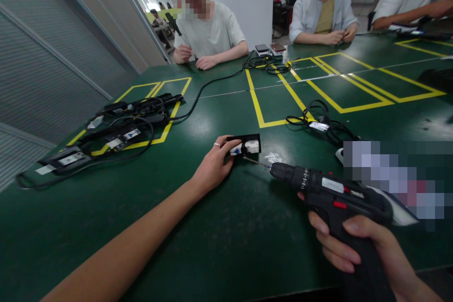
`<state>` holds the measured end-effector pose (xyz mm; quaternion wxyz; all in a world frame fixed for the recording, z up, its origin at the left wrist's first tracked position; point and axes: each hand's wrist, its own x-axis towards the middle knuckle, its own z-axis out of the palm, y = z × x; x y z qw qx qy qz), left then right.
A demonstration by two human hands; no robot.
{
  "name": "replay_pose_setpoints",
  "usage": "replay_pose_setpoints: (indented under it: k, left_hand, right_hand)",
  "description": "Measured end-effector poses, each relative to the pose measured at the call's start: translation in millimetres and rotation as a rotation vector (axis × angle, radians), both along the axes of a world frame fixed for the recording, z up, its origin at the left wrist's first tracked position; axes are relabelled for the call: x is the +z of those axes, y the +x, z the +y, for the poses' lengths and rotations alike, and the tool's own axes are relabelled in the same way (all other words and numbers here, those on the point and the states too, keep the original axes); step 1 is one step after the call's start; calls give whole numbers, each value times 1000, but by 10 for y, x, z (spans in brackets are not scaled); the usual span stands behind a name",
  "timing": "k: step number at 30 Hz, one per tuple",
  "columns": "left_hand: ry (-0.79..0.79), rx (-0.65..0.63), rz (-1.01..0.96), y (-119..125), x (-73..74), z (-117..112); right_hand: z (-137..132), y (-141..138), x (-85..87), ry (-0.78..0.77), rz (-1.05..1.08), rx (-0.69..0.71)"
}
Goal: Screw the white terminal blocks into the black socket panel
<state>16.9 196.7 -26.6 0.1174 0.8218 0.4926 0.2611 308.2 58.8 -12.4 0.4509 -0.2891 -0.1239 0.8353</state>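
Note:
A small black case (260,144) with white parts and a blue piece inside lies on the green table (198,250). Around its left end are the fingers of my left hand (214,165), gripping it; a ring shows on one finger. My right hand (357,240) is wrapped round the handle of a black cordless drill (318,193) with red switches. The long thin bit (255,162) points left, and its tip is at the case's near edge; whether it touches a screw I cannot tell. A little pile of small pale pieces (274,157) lies just right of the case.
Black devices with cables (141,118) are heaped at the left on yellow tape outlines (260,115). A coiled black cable (318,120) lies right of centre, another bundle (267,62) farther back. Across the table sit a person in a pale T-shirt (215,28) and other people.

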Motion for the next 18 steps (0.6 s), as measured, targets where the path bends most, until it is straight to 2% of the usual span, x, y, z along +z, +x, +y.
replay_pose_setpoints:
  k: [18]
  left_hand:
    - [-6, 10, 9, -1, -14, 4]
  right_hand:
    - [-2, 7, -20, 46, -2, 8]
